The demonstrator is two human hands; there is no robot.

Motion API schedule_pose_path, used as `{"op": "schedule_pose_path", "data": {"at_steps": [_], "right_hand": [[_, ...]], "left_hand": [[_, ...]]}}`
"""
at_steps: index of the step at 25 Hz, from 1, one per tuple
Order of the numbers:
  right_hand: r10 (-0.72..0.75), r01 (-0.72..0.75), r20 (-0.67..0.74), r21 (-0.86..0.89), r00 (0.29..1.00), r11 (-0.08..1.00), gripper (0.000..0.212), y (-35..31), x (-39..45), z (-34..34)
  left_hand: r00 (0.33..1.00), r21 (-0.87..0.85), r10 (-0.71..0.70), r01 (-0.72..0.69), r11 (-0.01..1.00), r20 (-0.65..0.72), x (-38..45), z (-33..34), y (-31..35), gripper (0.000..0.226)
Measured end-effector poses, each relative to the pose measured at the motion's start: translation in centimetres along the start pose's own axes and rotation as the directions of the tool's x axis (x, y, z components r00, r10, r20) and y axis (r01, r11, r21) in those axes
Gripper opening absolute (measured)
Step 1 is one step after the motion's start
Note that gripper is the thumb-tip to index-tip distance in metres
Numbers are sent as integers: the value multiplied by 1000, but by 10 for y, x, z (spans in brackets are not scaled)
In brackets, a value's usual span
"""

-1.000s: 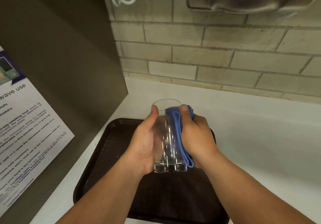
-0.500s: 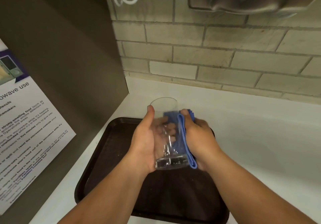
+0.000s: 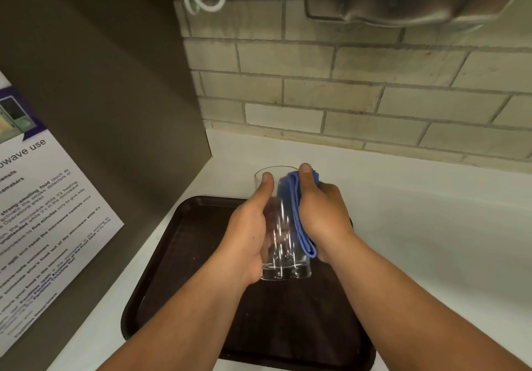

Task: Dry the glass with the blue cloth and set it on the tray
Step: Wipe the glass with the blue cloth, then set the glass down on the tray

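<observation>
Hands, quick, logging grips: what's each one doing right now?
Left hand: closed around the glass.
Right hand: closed on the blue cloth, pressing it against the glass.

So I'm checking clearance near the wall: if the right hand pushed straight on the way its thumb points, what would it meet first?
Probably the tiled wall, past a bare strip of counter; depth is unclear. The right hand presses the cloth against the glass.
</observation>
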State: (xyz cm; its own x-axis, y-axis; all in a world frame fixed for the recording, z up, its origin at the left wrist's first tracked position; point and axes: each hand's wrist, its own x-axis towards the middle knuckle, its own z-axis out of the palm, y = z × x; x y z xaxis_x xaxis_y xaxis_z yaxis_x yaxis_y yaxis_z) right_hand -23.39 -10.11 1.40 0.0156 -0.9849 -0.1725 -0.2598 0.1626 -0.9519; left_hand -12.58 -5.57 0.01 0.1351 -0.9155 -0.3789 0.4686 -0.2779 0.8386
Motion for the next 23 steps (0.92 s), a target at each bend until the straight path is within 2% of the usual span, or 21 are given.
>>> {"op": "schedule_pose_path", "data": {"at_steps": [2, 3, 5, 6, 8, 10, 13, 16, 19, 21, 23], "right_hand": [[268, -287, 133, 150, 954, 946, 62, 3, 2, -2], [337, -389, 235, 225, 912, 893, 60, 7, 0, -1], [339, -478, 393, 340, 855, 810, 59, 19, -3, 3], [311, -496, 453, 378, 835, 782, 57, 24, -4, 5], [300, -544, 520, 416, 800, 729, 52, 30, -7, 7], [296, -609, 588, 451, 752, 652, 53, 34, -11, 6], [277, -689, 669, 487, 690, 537, 55, 46, -18, 6], [244, -676, 657, 554, 713, 485, 64, 61, -25, 1], [159, -583, 573, 707, 804, 400, 72, 73, -23, -19], [21, -500, 519, 812, 855, 301, 83, 70, -20, -33], [-117, -472, 501, 856, 858, 211, 89, 59, -17, -42]], "left_hand": [[998, -86, 36, -40, 995, -49, 7, -2, -2, 80], [993, -107, 79, -88, 990, -86, 11, -5, -3, 76], [975, -124, 188, -203, 971, -121, 13, -7, -6, 83], [966, -118, 242, -252, 960, -95, 13, -9, -7, 92], [925, -34, 376, -375, 926, 45, 13, -15, -10, 96], [847, 133, 495, -523, 842, 194, 16, -24, -8, 76], [790, 253, 565, -612, 749, 239, 20, -37, 2, 58], [769, 185, 612, -639, 746, 185, 25, -57, 10, 58], [780, 211, 622, -621, 755, 72, 31, -81, 1, 61], [808, 280, 587, -574, 770, 42, 32, -93, -13, 67], [838, 285, 544, -528, 800, 25, 34, -103, -27, 73]]}}
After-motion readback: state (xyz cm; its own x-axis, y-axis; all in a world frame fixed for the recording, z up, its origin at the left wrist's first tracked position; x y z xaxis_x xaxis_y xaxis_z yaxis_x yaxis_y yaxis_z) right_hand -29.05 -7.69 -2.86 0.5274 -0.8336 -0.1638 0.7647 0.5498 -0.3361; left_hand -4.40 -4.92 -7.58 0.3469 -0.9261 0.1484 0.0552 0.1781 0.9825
